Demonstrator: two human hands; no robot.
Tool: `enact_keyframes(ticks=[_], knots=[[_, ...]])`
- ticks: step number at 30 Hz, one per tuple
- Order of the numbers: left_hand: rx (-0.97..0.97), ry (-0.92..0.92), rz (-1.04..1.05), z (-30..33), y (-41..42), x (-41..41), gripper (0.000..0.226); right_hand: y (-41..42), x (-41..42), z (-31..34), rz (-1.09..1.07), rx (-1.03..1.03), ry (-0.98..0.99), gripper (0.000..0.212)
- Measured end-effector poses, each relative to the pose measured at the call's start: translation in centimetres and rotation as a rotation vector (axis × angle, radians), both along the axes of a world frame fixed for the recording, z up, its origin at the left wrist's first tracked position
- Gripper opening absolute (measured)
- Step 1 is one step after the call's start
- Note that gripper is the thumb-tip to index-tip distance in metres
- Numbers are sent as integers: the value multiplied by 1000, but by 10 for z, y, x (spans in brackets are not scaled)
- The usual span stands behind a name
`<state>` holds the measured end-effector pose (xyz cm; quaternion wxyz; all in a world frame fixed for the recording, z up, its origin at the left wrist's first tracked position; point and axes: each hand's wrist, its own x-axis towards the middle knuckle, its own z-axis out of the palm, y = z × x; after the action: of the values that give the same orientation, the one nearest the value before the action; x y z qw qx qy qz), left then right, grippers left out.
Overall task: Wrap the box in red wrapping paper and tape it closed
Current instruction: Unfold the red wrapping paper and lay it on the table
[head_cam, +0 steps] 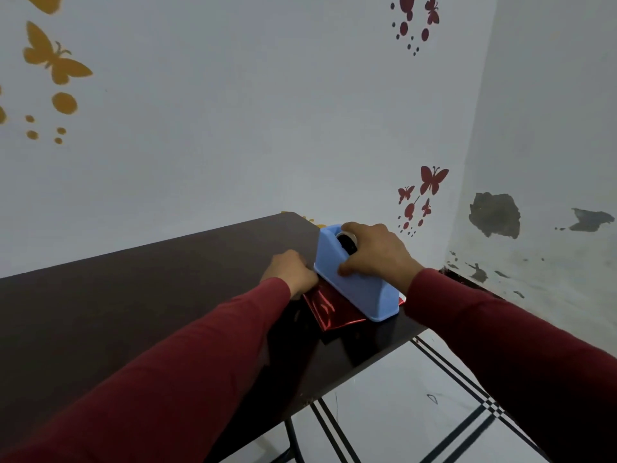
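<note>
In the head view, your right hand lies over the top of a light blue tape dispenser; the fingers curl over its upper edge near the dark tape roll and the thumb presses on the side wall facing you, so this hand grips the dispenser. Your left hand is just beside the dispenser's front end, with the fingers curled in. It seems closed at the place where the tape comes out, but the fingertips are hidden from the camera, so I cannot tell if it pinches the tape or anything else. The dispenser stands on the shiny red wrapping paper, which lies near the right end of the dark brown table, close to the table's edge. The paper shows creases and reflections; whether the box is under it I cannot tell, because the dispenser and your hands cover that part. Both your arms wear dark red sleeves. Behind the table is a pale wall with yellow butterfly stickers and red butterfly stickers. On the right, below the table, you see a white tiled floor with black lines.
</note>
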<state>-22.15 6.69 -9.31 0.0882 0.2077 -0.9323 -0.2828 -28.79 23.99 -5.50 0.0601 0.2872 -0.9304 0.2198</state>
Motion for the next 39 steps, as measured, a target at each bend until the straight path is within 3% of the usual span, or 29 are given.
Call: enact_keyframes(ticks=[4, 9, 14, 18, 22, 29, 32, 37, 39], knots=[[21, 121, 104, 16, -45, 26, 12, -24, 12, 6, 33, -62, 26, 70], [-2, 399, 270, 51, -122, 87, 16, -74, 32, 11, 93, -86, 28, 67], [-71, 694, 328, 87, -176, 152, 9, -120, 50, 10, 109, -32, 13, 60], [-128, 809, 333, 110, -209, 192, 10, -154, 61, 5, 138, 22, -10, 56], [-216, 819, 321, 118, -227, 209, 8, -168, 65, -2, 107, 66, -21, 65], [-130, 819, 242, 117, -235, 214, 3, -180, 75, 0, 65, 153, -48, 81], [-94, 805, 170, 117, -234, 210, 3, -186, 77, 16, 64, 186, 8, 72], [-87, 721, -24, 128, -227, 209, 5, -219, 98, 74, 392, -223, 167, 86], [-112, 655, -113, 136, -225, 211, 9, -236, 109, 94, 508, -235, 281, 98]])
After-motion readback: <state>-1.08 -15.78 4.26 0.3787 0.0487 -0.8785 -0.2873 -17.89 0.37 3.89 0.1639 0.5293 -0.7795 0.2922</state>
